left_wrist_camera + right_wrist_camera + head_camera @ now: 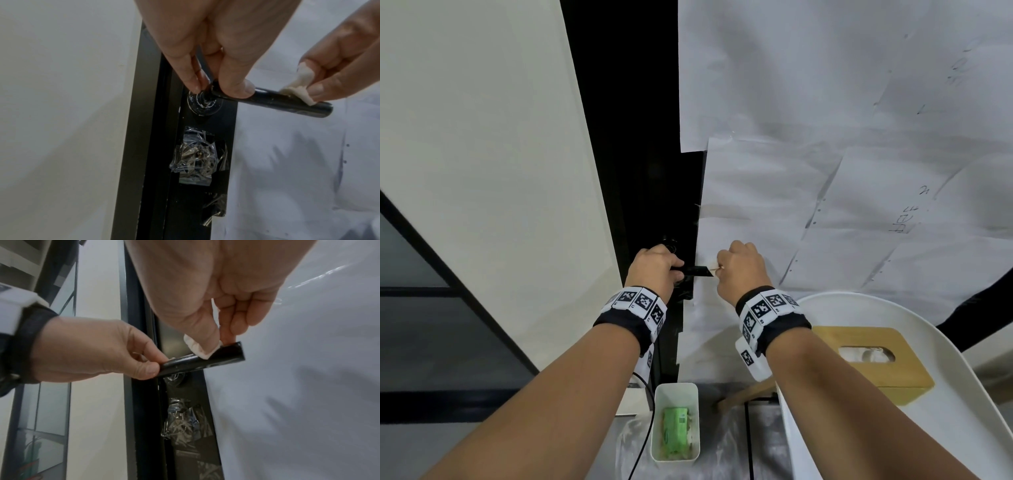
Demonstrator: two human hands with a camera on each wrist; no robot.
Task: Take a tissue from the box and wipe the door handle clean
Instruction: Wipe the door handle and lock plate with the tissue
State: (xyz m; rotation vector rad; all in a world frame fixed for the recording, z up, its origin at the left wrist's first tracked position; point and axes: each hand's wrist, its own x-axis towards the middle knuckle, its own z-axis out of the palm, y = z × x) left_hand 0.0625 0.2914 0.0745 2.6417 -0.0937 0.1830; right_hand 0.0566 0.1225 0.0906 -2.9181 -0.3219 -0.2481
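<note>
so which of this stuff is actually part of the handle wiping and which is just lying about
Part of the job:
- door handle, held near its base by the left hand
- tissue, pinched onto the handle by the right hand
- tissue box on the white tray

Lying about:
- white bin holding a green packet
- crinkled plastic film below the handle

Left hand [216,48]: yours, coming down from 12 o'clock; thumb and fingers pinch the handle at its inner end, by the round base.
Handle [287,102]: black lever, running toward 3 o'clock, flecked with white.
Right hand [339,65]: yours, entering from 2 o'clock, pinching the tissue.
Tissue [296,87]: crumpled, pressed onto the handle's top near its outer end.
Film [197,155]: crinkled clear plastic taped at 6 o'clock of the base.
</note>
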